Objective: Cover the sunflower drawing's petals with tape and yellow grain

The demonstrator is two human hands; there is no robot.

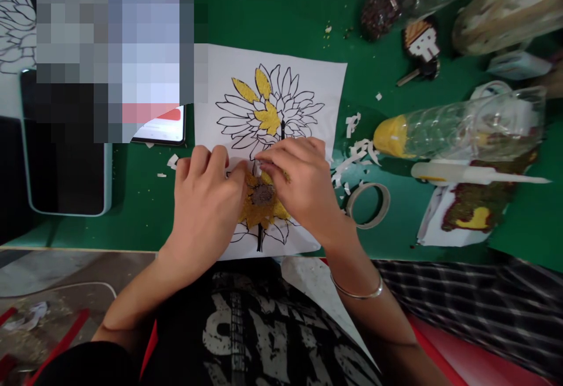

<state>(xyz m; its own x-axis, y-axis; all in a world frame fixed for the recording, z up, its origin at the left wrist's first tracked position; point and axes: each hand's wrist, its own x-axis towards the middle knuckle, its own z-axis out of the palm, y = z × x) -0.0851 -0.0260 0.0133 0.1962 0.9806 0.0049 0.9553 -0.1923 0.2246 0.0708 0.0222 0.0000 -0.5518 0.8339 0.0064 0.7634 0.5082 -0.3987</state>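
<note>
Left hand (206, 195), flower sheet (290, 92), right hand (305, 189).
We cannot tell whether the curled left hand grips anything; the flower sheet, beneath and between both hands, we judge light, limp and easily torn, best held by its bare margins; a white scrap (257, 168) appears pinched in the right hand's fingertips.

The table (272, 13) is green; mid-frame, white paper (332, 90) bears black-outlined, part-yellow flowers (268, 118); lower right, dark checked cloth (466, 304).
</note>
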